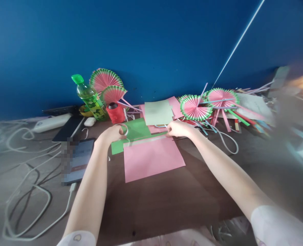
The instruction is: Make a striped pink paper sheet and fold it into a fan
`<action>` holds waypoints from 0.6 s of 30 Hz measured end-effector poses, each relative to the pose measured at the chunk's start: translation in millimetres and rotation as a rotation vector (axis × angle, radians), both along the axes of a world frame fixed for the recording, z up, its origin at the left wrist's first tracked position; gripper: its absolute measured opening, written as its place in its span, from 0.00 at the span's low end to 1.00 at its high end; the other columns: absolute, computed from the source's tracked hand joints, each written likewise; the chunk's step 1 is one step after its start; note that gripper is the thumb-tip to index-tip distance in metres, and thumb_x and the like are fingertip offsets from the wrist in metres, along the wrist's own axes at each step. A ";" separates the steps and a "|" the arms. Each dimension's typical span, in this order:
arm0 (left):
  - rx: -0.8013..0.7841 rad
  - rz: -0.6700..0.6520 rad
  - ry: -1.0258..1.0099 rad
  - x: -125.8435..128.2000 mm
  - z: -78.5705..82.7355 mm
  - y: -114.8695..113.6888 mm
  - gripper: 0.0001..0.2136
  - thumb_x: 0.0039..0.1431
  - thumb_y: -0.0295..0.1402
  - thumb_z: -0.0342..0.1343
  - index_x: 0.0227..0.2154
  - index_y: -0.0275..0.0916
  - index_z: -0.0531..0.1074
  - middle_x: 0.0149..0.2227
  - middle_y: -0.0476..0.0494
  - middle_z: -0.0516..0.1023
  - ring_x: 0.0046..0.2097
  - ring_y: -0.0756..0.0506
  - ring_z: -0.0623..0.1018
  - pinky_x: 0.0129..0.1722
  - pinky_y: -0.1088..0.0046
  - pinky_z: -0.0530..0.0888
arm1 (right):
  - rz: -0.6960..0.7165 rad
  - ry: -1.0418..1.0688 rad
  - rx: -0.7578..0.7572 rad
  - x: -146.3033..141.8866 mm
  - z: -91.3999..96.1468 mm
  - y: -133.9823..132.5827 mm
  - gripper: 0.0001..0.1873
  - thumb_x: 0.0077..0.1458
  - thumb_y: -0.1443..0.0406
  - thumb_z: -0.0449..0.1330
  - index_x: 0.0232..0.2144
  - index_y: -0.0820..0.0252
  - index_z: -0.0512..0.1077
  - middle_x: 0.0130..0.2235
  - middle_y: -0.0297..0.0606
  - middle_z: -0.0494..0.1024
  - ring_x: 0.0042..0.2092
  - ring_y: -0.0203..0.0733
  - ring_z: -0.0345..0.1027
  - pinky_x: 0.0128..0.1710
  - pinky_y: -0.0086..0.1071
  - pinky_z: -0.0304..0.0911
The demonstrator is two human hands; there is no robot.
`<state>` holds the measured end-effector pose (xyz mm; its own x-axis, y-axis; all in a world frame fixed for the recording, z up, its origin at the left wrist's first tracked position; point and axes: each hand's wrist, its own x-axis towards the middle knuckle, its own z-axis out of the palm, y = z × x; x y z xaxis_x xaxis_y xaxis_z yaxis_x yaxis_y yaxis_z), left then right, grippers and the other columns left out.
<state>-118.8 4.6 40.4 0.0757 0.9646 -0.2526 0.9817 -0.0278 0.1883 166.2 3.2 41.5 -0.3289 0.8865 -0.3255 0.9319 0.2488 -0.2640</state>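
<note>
A pink paper sheet (153, 159) lies on the table in front of me, with a pale band along its far edge. Just over that edge runs a narrow green paper strip (146, 137). My left hand (114, 133) is closed in a pinch at the strip's left end, and a thin white curled strip (126, 129) loops beside its fingers. At the other end, my right hand (178, 130) pinches the strip near the pink sheet's far right corner. Behind them lies a green paper sheet (137, 128), partly under the pink one.
A pale green stack of paper (158, 112) lies at the back. Pleated pink-and-green paper fans (196, 107) stand right. On the left are a green-capped bottle (90, 97), a red roll (116, 113), a phone (80, 160) and looping white cables (49, 198). A blue wall (151, 44) bounds the table.
</note>
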 end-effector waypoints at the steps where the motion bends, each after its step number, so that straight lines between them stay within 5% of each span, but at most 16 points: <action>1: -0.016 -0.030 -0.018 -1.8 -1.4 0.9 0.06 0.41 0.36 0.56 0.19 0.40 0.65 0.25 0.48 0.74 0.29 0.45 0.74 0.26 0.73 0.64 | -0.001 0.014 0.021 -1.2 1.0 -1.5 0.09 0.44 0.63 0.56 0.16 0.59 0.65 0.18 0.32 0.66 0.21 0.34 0.58 0.22 0.28 0.48; 5: 0.046 -0.020 -0.225 -3.3 5.8 -0.8 0.05 0.43 0.34 0.54 0.20 0.40 0.65 0.26 0.48 0.76 0.30 0.45 0.74 0.28 0.73 0.66 | -0.012 0.120 0.160 -5.3 5.4 -6.0 0.09 0.49 0.64 0.52 0.21 0.59 0.69 0.23 0.35 0.72 0.24 0.35 0.60 0.24 0.28 0.50; 12: 0.081 0.078 -0.900 13.5 31.0 -13.0 0.09 0.46 0.36 0.57 0.29 0.38 0.66 0.30 0.44 0.79 0.37 0.45 0.77 0.40 0.69 0.69 | 0.043 0.521 0.309 -20.3 13.1 -12.7 0.09 0.53 0.65 0.51 0.32 0.60 0.71 0.31 0.37 0.75 0.29 0.35 0.66 0.30 0.29 0.58; 18: -0.036 0.013 -1.247 42.2 29.6 -16.4 0.12 0.48 0.36 0.59 0.32 0.36 0.67 0.31 0.43 0.79 0.34 0.45 0.78 0.41 0.63 0.72 | 0.212 0.865 0.593 -54.5 18.4 -16.2 0.16 0.52 0.70 0.54 0.45 0.62 0.66 0.47 0.44 0.67 0.45 0.39 0.66 0.45 0.33 0.64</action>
<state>-76.6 -11.8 69.9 0.2726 0.9612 -0.0417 0.1338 0.0051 0.9910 111.7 -13.0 59.9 -0.4078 0.7239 0.5564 0.4085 0.6897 -0.5979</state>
